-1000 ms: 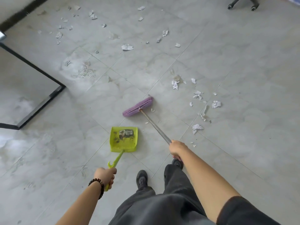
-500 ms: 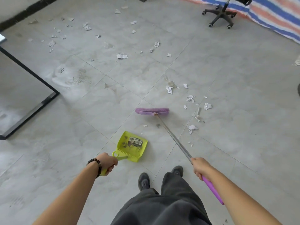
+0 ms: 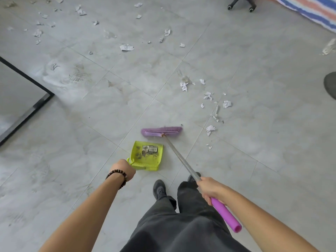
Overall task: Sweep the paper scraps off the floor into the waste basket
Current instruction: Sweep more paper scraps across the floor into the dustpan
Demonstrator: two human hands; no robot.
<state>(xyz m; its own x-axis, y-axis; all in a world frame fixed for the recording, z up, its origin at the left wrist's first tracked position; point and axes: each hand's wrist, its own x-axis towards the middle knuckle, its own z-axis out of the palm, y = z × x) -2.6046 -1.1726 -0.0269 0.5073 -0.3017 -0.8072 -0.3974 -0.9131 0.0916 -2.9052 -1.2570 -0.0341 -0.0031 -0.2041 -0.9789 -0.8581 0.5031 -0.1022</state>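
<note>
Early days, by my read. My L hand (image 3: 125,170) is closed tight round the handle of the green dustpan (image 3: 148,155), which is low at the floor (image 3: 91,124) just ahead of my feet. Can't tell if it's flat down or slightly lifted. That hand's fingers are tucked under, out of view. R hand (image 3: 209,188) has its fingers (image 3: 206,196) wrapped fully round the broom shaft, where the metal meets the purple grip. Broom head (image 3: 161,131) is on the tile just beyond the pan's mouth, close but w/ a gap.

Pan holds dirt specks and a barcode label, no white paper I can make out. Nearest paper scraps (image 3: 211,129) lie just right of the broom head, w/ a loose cluster further out on that side. A second scatter (image 3: 126,47) sits well off toward the far left. So approx. all the paper is yet to be collected.

Waste basket isn't clearly in view. A dark shape (image 3: 331,84) at the right edge could be anything. Left to do: gather, scoop, tip.
</note>
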